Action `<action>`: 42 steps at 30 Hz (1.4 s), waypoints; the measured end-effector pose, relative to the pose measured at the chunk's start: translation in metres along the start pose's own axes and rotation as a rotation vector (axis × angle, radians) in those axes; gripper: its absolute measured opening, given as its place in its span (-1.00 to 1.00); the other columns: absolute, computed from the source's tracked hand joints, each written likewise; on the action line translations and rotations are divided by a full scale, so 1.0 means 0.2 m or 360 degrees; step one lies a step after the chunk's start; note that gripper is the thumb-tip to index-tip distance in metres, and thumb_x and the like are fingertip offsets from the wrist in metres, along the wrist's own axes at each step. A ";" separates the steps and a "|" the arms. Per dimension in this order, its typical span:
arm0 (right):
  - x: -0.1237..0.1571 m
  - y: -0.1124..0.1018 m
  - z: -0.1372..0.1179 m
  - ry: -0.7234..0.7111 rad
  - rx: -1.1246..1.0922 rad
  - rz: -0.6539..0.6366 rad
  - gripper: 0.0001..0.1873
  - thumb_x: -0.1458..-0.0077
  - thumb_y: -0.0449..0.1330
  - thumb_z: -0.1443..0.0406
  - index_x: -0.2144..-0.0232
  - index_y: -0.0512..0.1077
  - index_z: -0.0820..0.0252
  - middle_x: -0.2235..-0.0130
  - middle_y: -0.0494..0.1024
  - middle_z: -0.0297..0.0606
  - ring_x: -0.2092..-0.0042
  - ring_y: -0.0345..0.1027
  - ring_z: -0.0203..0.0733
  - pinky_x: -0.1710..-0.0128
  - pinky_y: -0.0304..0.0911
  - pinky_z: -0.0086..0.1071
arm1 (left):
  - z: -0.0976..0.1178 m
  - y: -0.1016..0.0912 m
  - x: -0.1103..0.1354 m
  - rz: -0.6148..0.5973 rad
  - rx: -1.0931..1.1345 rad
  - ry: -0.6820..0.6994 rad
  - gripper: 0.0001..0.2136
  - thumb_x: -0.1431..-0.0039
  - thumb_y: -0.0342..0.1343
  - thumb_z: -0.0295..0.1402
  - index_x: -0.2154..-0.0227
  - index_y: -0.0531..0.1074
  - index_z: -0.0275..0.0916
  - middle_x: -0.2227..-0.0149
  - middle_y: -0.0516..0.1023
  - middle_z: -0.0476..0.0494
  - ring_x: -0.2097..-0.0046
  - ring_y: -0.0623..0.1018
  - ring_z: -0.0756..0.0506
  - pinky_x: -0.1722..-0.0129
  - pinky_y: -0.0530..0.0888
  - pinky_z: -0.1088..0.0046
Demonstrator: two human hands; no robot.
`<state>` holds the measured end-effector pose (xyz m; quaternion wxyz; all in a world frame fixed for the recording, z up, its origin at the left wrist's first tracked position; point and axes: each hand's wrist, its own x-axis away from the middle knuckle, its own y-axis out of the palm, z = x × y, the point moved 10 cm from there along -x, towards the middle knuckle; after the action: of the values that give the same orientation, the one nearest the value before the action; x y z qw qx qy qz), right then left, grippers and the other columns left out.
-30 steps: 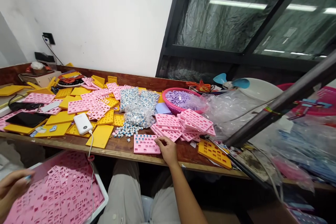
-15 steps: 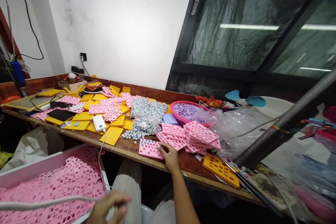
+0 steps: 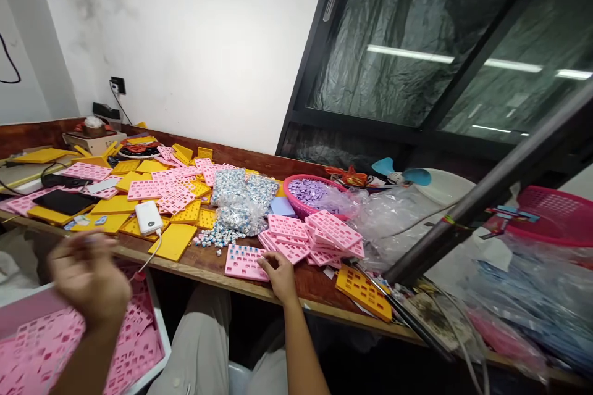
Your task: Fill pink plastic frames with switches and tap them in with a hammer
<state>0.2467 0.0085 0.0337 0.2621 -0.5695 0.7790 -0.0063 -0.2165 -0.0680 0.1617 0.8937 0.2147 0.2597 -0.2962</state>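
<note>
A pink slotted board (image 3: 245, 264) lies near the table's front edge, with small blue pieces in its upper row of slots. My right hand (image 3: 279, 274) grips its right edge between thumb and fingers. To the left, my left hand (image 3: 90, 278) is raised above the crate of pink boards. Motion smears its fingers, so what they hold, if anything, is unclear. Loose blue-and-white pieces (image 3: 221, 236) are heaped just behind the board. Clear bags (image 3: 241, 213) of the same pieces lie behind them. A stack of pink boards (image 3: 290, 248) sits just beyond my right hand.
A white power bank (image 3: 149, 217) with a cable rests among yellow boards (image 3: 173, 242). The pink basket (image 3: 290, 197) holds purple pieces. A white crate (image 3: 160, 327) of pink boards stands at lower left. At right, a metal pole (image 3: 467, 191) slants past plastic bags.
My left hand has risen from the lower middle toward the left, above the crate. My right hand stays at the board's edge. The whole view has shifted to the right.
</note>
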 end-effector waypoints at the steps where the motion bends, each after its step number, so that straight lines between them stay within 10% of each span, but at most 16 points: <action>1: 0.00 -0.01 0.00 0.0001 0.0026 0.0024 -0.55 -0.06 0.33 -0.07 0.30 0.57 0.22 0.31 0.61 -0.19 0.28 0.46 -0.09 0.24 0.37 -0.28 | -0.01 0.13 0.11 -0.0042 0.0091 -0.0017 -0.59 -0.29 0.17 -0.13 -0.10 0.35 -0.21 0.00 0.57 -0.23 0.09 0.62 -0.21 0.07 0.60 0.02; 5: 0.02 -0.01 -0.01 -0.0001 0.0176 0.0026 -0.63 -0.06 0.36 0.01 0.31 0.55 0.20 0.33 0.61 -0.21 0.29 0.45 -0.11 0.24 0.36 -0.29 | -0.08 0.89 0.69 -0.1377 0.0157 0.0125 -0.82 -0.30 0.18 -0.27 0.11 0.58 -0.17 0.13 0.66 -0.14 0.08 0.64 -0.14 -0.01 0.57 0.23; 9: 0.02 0.04 -0.04 -0.0050 0.0339 -0.0081 -0.75 -0.11 0.34 0.14 0.24 0.54 0.18 0.33 0.60 -0.24 0.33 0.44 -0.14 0.30 0.34 -0.33 | -0.23 1.12 0.98 -0.1827 0.0132 0.0383 -0.79 -0.35 0.07 -0.39 0.14 0.62 -0.16 0.10 0.65 -0.17 0.07 0.63 -0.12 0.03 0.56 0.32; 19: -0.17 0.27 -0.08 -0.0342 0.0590 -0.0372 -0.92 -0.11 0.39 0.28 0.35 0.57 0.13 0.30 0.59 -0.22 0.22 0.43 -0.08 0.15 0.28 -0.26 | -0.38 1.20 0.99 -0.2046 -0.0116 0.0344 -0.91 -0.23 0.24 -0.42 0.26 0.62 -0.14 0.26 0.66 -0.10 0.16 0.57 -0.15 0.07 0.45 0.27; 27: -0.12 0.26 -0.07 -0.0334 0.0518 -0.0437 -0.86 -0.19 0.32 0.34 0.17 0.61 0.09 0.24 0.62 -0.23 0.17 0.47 -0.13 0.12 0.35 -0.29 | -0.39 1.17 1.00 -0.2048 -0.0081 0.0231 -0.88 -0.25 0.19 -0.43 0.25 0.62 -0.14 0.19 0.66 -0.11 0.11 0.57 -0.14 0.05 0.44 0.30; 42: -0.11 0.27 -0.14 -0.0446 0.0684 -0.0440 -0.86 -0.27 0.21 0.37 0.20 0.58 0.13 0.24 0.57 -0.20 0.17 0.44 -0.12 0.12 0.33 -0.28 | -0.23 1.16 1.03 -0.1958 -0.0549 0.0793 -0.83 -0.32 0.08 -0.41 0.25 0.59 -0.17 0.25 0.63 -0.17 0.16 0.51 -0.22 0.10 0.38 0.17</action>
<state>0.1922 0.0398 0.0497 0.4785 -0.5969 0.6311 -0.1282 0.0592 0.0408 0.0567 0.4978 -0.0554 0.5758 -0.6462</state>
